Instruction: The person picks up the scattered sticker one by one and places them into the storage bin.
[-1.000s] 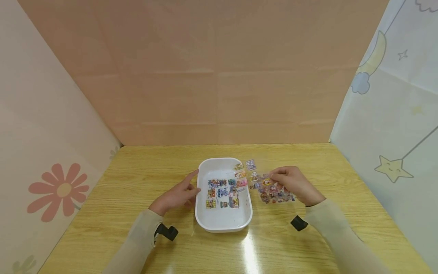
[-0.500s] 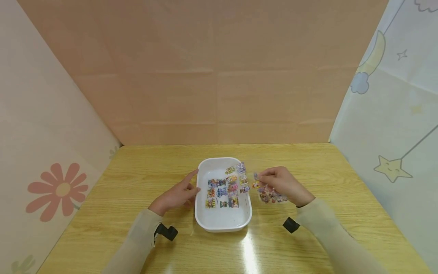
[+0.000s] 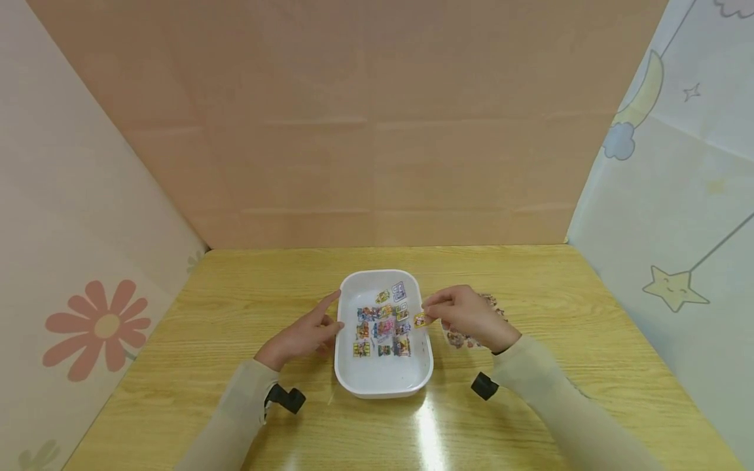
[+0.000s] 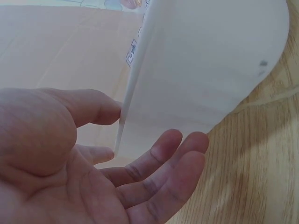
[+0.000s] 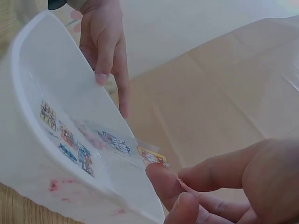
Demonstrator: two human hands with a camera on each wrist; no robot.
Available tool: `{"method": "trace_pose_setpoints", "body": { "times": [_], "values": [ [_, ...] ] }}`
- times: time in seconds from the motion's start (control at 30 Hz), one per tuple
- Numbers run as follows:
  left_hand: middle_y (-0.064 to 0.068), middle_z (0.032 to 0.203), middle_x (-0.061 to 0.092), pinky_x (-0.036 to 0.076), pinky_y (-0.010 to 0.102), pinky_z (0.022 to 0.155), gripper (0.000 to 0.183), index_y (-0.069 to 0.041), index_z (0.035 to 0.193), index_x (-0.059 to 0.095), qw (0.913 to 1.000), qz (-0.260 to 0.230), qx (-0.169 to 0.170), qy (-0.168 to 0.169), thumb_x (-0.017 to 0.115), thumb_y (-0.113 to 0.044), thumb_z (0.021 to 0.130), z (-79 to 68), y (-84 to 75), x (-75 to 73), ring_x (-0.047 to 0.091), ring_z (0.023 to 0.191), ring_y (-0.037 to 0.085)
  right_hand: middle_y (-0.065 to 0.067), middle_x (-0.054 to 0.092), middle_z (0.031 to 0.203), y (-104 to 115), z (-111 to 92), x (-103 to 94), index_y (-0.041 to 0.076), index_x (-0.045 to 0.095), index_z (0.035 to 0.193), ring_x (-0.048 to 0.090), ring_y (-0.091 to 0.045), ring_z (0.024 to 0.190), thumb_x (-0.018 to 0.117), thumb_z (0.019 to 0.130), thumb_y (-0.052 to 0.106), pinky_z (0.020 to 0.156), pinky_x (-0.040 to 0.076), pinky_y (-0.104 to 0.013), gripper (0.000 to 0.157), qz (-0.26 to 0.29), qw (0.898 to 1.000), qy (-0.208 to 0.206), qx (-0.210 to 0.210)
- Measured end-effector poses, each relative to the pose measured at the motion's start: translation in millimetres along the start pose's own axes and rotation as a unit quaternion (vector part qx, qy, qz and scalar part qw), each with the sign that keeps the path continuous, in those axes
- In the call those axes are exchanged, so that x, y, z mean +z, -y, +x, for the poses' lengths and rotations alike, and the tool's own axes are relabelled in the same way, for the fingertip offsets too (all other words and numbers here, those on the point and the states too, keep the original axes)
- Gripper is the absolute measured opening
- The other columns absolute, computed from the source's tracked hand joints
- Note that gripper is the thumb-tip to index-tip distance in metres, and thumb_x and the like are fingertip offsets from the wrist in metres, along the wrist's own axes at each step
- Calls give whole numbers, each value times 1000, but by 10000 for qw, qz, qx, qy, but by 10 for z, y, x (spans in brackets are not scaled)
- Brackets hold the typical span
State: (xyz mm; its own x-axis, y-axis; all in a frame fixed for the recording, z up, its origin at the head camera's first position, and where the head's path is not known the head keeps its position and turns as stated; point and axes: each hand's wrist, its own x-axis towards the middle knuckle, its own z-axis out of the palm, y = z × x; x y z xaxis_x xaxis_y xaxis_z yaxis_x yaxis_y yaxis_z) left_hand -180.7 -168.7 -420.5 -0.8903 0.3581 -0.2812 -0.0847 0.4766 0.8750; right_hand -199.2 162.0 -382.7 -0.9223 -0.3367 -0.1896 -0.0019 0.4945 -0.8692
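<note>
My right hand (image 3: 468, 314) pinches the edge of a clear sticker sheet (image 3: 419, 320) between thumb and index finger. The sheet, printed with small coloured pictures, reaches over the right rim of a white plastic tub (image 3: 379, 383). In the right wrist view its yellow-and-red picture (image 5: 153, 156) shows just beyond the fingertips. Several colourful clear stickers (image 3: 362, 350) lie on the tub's floor, partly beneath the sheet. My left hand (image 3: 303, 337) touches the tub's left rim with thumb and index fingertips. Its other fingers (image 4: 163, 186) extend loosely beside the outer wall.
A pile of clear stickers (image 3: 458, 339) lies on the wooden table (image 3: 235, 281) right of the tub, partly hidden by my right hand. A tan backdrop (image 3: 371, 163) stands behind, with patterned sheets at both sides. Black camera mounts (image 3: 485, 386) sit at the wrists.
My right hand has moved left, carrying the sticker sheet from above the table pile to over the tub. More of the pile's far side shows now. The left hand stays at the rim.
</note>
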Motion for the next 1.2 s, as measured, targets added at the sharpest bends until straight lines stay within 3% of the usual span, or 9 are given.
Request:
{"method": "trace_pose_setpoints", "body": {
  "times": [0.17, 0.3, 0.57, 0.87, 1.0, 1.2],
  "values": [
    [16, 105, 63, 58, 47, 78, 73, -21, 162, 7, 10000, -16, -23, -2, 52, -24, 105, 9, 3, 0, 67, 83, 25, -7, 74, 91, 89, 20, 72, -3, 68, 118, 54, -22, 66, 59, 98, 14, 53, 40, -27, 28, -6, 9998, 162, -118],
    [16, 105, 63, 58, 46, 76, 73, -21, 162, 8, 10000, 5, -66, -45, 52, -24, 105, 10, -2, 5, 67, 84, 27, -5, 75, 91, 138, 66, 133, -2, 69, 118, 58, -29, 71, 59, 99, 15, 60, 44, -32, 27, -98, 9996, 214, -125],
    [17, 105, 63, 58, 45, 76, 74, -19, 162, 7, 10000, -41, -4, 33, 53, -24, 105, 7, 11, 6, 67, 86, 27, -4, 75, 90, 197, 139, 261, 0, 70, 115, 54, -20, 63, 58, 98, 11, 64, 47, -35, 24, -177, 9992, 369, -17],
    [17, 108, 63, 58, 46, 77, 74, -20, 162, 8, 10000, 12, 2, 7, 53, -25, 104, 16, 11, -5, 67, 85, 24, -3, 74, 83, 224, 192, 424, 0, 72, 111, 56, -19, 64, 70, 88, 11, 59, 45, -30, 26, -247, 9989, 408, 35],
    [16, 107, 64, 58, 45, 77, 73, -20, 162, 8, 10000, 61, -10, -18, 53, -26, 104, 22, 5, -3, 67, 86, 25, -3, 73, 83, 239, 195, 479, 2, 73, 107, 61, -24, 70, 72, 85, 11, 60, 48, -32, 24, -346, 9985, 403, 85],
    [16, 107, 63, 58, 46, 77, 73, -20, 162, 8, 10000, 44, -28, -21, 53, -24, 105, 9, -11, 0, 67, 87, 26, -5, 73, 90, 255, 212, 541, -2, 72, 111, 67, -26, 80, 76, 80, 11, 64, 54, -32, 33, -727, 9966, 316, 209]
  ]
}}
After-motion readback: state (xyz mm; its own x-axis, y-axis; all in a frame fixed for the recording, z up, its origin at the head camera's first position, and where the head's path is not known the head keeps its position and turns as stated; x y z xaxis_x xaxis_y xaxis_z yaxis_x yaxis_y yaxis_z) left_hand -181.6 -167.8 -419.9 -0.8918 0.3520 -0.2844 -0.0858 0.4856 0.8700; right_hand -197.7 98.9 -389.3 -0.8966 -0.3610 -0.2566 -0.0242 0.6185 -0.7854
